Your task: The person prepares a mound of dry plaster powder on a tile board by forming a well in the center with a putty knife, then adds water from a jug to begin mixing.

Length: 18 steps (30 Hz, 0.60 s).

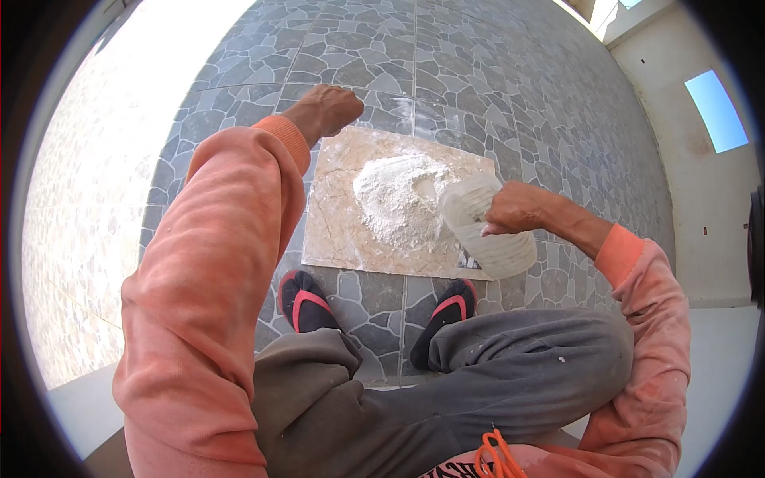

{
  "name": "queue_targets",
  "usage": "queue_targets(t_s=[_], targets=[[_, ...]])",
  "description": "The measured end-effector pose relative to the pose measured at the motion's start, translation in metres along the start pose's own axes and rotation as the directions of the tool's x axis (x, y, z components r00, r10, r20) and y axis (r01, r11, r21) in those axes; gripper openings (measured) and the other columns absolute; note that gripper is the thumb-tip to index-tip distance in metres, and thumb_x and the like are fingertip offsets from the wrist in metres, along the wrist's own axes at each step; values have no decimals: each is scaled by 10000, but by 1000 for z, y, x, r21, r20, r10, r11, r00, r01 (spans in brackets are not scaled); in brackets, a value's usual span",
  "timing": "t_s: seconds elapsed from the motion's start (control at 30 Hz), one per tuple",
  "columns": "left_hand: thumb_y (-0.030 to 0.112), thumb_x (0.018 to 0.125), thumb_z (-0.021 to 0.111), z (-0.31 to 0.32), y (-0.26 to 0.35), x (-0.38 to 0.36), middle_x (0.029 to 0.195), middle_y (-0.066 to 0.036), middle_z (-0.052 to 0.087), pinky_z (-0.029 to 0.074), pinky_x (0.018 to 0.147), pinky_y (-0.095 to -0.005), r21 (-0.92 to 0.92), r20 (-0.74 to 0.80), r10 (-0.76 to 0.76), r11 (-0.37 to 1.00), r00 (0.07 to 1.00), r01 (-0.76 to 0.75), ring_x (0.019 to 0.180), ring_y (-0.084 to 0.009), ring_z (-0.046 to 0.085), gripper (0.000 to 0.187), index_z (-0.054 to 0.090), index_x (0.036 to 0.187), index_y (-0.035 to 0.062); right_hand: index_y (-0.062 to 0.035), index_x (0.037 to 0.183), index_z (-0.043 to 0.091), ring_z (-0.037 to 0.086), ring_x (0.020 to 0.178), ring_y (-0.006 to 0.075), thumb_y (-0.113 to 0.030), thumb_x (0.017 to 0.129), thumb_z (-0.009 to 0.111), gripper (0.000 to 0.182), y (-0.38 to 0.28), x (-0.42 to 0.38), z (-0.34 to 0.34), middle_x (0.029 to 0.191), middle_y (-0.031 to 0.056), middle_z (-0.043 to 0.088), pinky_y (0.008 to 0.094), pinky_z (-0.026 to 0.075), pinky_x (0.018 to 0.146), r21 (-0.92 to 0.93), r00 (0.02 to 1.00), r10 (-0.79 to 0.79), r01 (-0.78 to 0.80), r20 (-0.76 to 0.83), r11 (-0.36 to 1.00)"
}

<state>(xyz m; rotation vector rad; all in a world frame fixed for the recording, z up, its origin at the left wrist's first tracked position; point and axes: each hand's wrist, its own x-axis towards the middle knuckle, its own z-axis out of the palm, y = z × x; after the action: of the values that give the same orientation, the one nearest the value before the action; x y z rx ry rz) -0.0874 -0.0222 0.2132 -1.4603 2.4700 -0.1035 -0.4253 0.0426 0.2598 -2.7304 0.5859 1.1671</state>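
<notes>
A heap of white powder (398,199) lies on a beige marble-patterned slab (331,231) in front of my feet. There is a hollow in the heap's upper right side. My right hand (514,209) grips a translucent ribbed plastic container (510,253), tilted over the slab's right side with one end close to the powder. I cannot make out what is inside it. My left hand (327,110) is closed in a fist just past the slab's far left corner, apart from the powder. Its palm side is hidden, so anything in it does not show.
Grey stone-patterned floor tiles (358,48) surround the slab, with white dust smears beyond its far edge. My dark shoes (307,303) with red trim stand at the near edge. Bright sunlight covers the floor at left; a pale wall (677,103) rises at right.
</notes>
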Motion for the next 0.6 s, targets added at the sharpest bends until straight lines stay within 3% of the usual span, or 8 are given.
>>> queue_targets(t_s=[0.6], targets=[[-26,812,665,-3,3,-1,915,-159,702,569,773,-388,3,-32,22,1000,999,-22,928,-293,690,184,645,992,10,-49,790,703,660,763,374,-441,902,590,423,2,-11,-11,743,153,681,453,520,678,-31,1000,29,-29,-4,999]])
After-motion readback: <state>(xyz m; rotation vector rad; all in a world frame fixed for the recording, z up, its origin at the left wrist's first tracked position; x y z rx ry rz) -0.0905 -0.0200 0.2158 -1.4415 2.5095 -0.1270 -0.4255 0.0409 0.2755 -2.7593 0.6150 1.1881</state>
